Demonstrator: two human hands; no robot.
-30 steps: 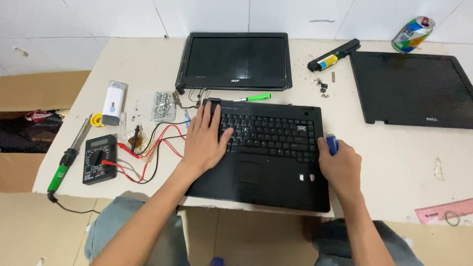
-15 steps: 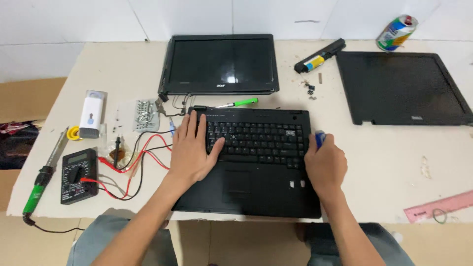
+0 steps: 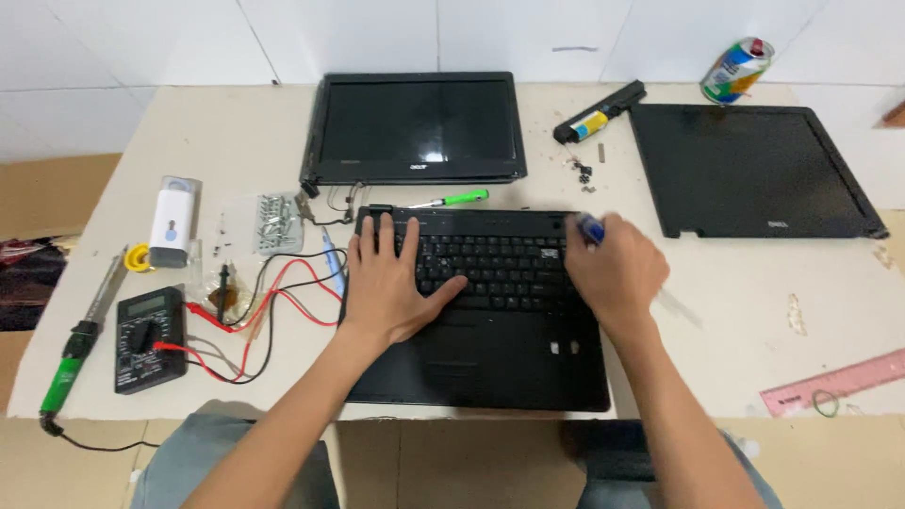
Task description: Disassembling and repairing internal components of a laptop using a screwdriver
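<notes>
Nearest the camera, two bare forearms are cut off by the lower edge, with grey-trousered knees just seen beneath the beige table (image 3: 716, 311). The black laptop base with its keyboard (image 3: 490, 311) lies flat at the table's front edge. The left hand (image 3: 391, 278) is laid on its left half, fingers spread flat and open, nothing gripped. The right hand (image 3: 617, 273) is blurred over the base's right edge; it is curled closed around a blue-handled tool (image 3: 591, 227), only the blue end showing, the tip hidden.

To the left, a black multimeter (image 3: 149, 337) with red and black leads (image 3: 269, 316) is seen, and a green-handled soldering iron (image 3: 74, 353) whose cord drops off the table. A pink ruler (image 3: 834, 382) is cut off at the right. Further back lie a clear bag of screws (image 3: 275, 221), a white cleaning kit (image 3: 174, 224) and a green pen (image 3: 457, 199). Farthest are a detached black screen panel (image 3: 415, 127), a black laptop lid (image 3: 754, 170), a black battery bar (image 3: 599, 113) and a colourful can (image 3: 737, 69).
</notes>
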